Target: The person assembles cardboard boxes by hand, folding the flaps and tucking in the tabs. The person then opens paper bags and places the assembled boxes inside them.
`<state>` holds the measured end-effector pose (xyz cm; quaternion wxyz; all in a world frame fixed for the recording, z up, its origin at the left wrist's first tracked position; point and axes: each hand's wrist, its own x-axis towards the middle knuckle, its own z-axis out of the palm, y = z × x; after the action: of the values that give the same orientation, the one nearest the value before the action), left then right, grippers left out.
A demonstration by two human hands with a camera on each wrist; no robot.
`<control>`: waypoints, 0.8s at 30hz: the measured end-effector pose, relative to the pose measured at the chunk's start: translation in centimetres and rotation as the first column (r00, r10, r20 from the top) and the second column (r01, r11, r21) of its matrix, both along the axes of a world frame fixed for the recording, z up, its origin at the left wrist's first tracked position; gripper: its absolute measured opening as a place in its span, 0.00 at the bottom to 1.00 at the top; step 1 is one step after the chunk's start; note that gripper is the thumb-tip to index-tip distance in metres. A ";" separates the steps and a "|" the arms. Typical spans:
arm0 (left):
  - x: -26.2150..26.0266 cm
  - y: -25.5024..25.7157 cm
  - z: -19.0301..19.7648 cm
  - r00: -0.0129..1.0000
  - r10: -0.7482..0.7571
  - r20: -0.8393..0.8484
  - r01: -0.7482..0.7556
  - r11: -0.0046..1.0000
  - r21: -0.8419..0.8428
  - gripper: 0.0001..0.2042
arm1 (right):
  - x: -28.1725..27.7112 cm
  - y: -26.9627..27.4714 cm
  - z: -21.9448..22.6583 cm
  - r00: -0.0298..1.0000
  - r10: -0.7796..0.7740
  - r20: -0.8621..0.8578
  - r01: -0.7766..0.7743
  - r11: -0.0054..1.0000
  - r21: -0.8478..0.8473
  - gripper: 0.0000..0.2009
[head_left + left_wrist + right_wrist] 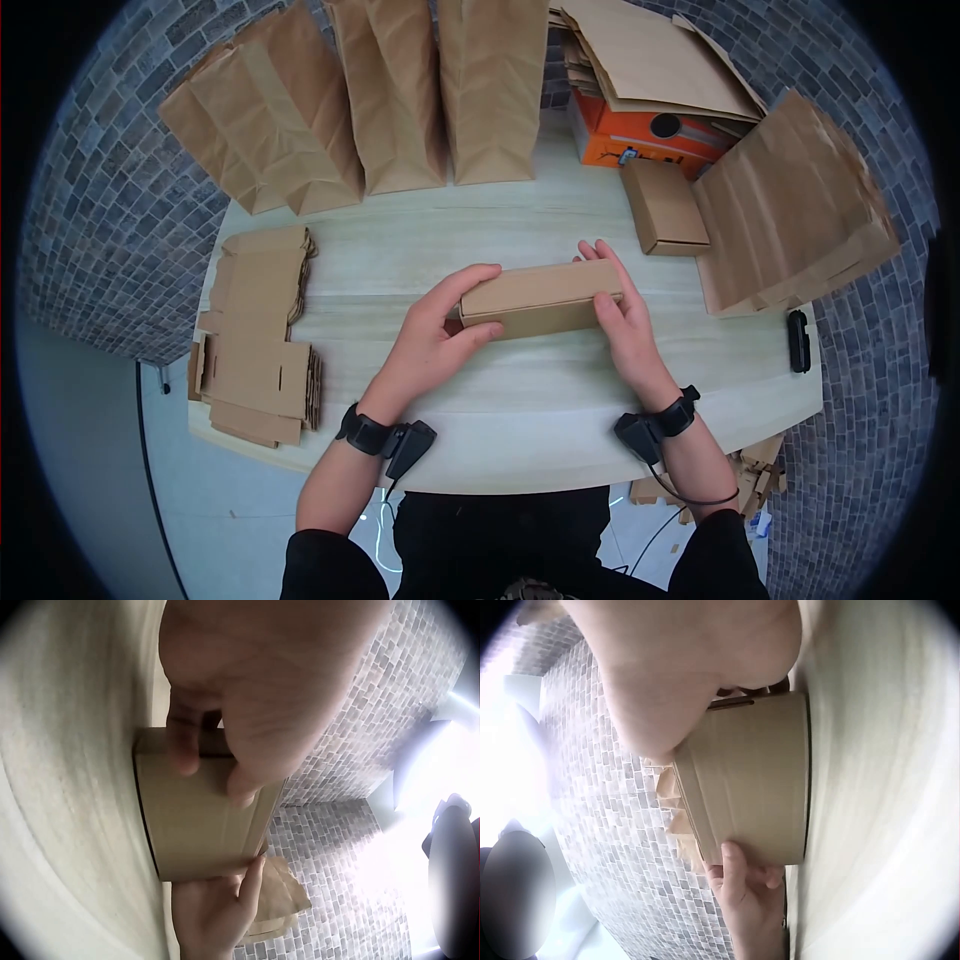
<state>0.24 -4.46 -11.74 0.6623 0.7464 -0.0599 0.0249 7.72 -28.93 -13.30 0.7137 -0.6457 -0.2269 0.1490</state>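
A closed brown cardboard box (540, 298), long and narrow, lies between the two hands over the middle of the table. At its left end, my left hand (425, 335) grips it, thumb along the near side and index finger over the top. My right hand (630, 330) holds the other end with the thumb at the near top edge and fingers reaching around the far side. In the left wrist view, the box's plain side (202, 817) stands close to the tabletop. The right wrist view has the right palm (697, 660) covering part of that end.
Flattened cardboard blanks (260, 340) are stacked on the left. Tall paper bags (395, 110) line the back, and another bag (790, 220) stands at right beside a small closed box (665, 208). Behind is an orange box (640, 140) under cardboard sheets. A black object (798, 342) lies near the right edge.
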 end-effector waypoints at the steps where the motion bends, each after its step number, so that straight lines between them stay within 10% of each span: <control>1: 0.1 0.2 -0.2 0.999 -0.020 0.032 0.017 0.996 0.084 0.30 | -0.1 -0.1 0.1 1.000 -0.001 0.001 0.001 1.000 -0.001 0.36; 6: 0.3 0.2 -0.2 0.966 -0.071 0.249 -0.025 0.931 0.363 0.33 | -1.1 -0.1 1.2 0.967 -0.054 0.251 0.079 0.993 -0.088 0.34; 17: 0.1 -0.9 -0.3 0.889 -0.148 0.433 -0.133 0.822 0.554 0.32 | -1.3 0.2 0.8 0.984 -0.131 0.123 0.121 0.989 0.088 0.33; 24: -0.6 -0.2 0.3 0.955 -0.062 0.290 -0.052 0.929 0.367 0.32 | -0.5 -0.2 0.9 0.987 -0.119 0.110 0.112 0.992 0.064 0.25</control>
<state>-0.36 -4.69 -11.49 0.4930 0.8455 -0.1641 0.1230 7.24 -29.14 -12.37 0.7254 -0.6443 -0.2337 0.0638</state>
